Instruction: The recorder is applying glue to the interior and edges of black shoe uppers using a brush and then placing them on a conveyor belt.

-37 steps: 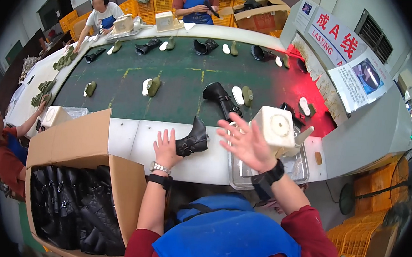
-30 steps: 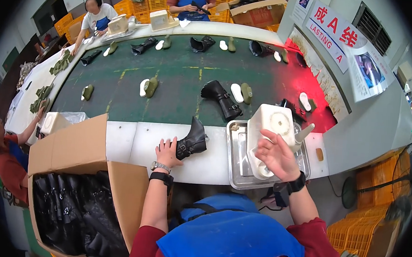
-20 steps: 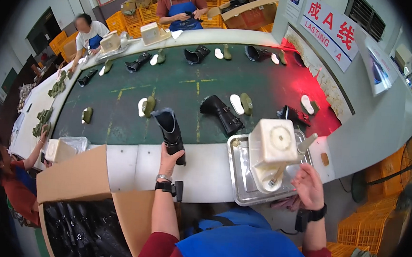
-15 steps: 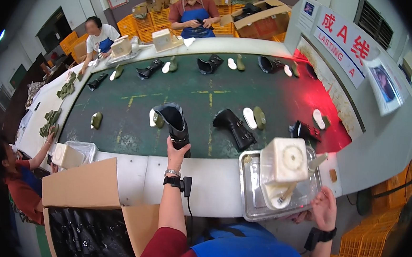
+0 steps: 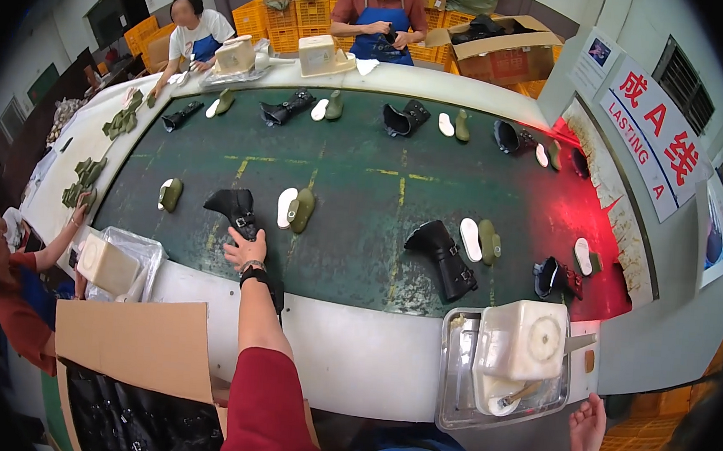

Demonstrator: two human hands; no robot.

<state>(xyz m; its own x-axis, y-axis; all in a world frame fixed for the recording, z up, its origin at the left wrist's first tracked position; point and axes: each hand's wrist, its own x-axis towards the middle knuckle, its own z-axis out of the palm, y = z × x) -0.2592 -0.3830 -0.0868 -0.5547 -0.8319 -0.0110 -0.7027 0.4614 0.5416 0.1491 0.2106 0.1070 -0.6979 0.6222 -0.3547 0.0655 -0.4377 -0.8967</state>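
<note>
Reaching out over the white rim (image 5: 354, 326) of the green belt (image 5: 363, 200), the left hand (image 5: 245, 249) sits at about 9 o'clock of the frame centre, its fingers curled onto the lower end of a black boot (image 5: 233, 208); the boot lies on its side on the belt, its other end pointing toward 11 o'clock from the hand. The fingers look closed on the boot, thumb side toward 3 o'clock, though the exact pinch is too small to tell. A dark watch (image 5: 253, 277) bands the wrist and a red sleeve (image 5: 269, 412) runs down to 6 o'clock. Just at 3 o'clock of the boot lie a white insole (image 5: 286, 208) and an olive sole (image 5: 301, 210), side by side, near but apart from the boot. The right hand (image 5: 586, 426) hangs at about 5 o'clock, low by the frame edge, fingers loosely spread and holding nothing, just below the corner of a metal tray (image 5: 454, 400). On the tray stands a cream plastic jug (image 5: 525, 342). A second black boot (image 5: 445, 256) lies on the belt at 12 o'clock of the tray. An open cardboard box (image 5: 143, 348) of dark goods sits at 7 o'clock. Other people work at the belt's far and left sides.
</note>
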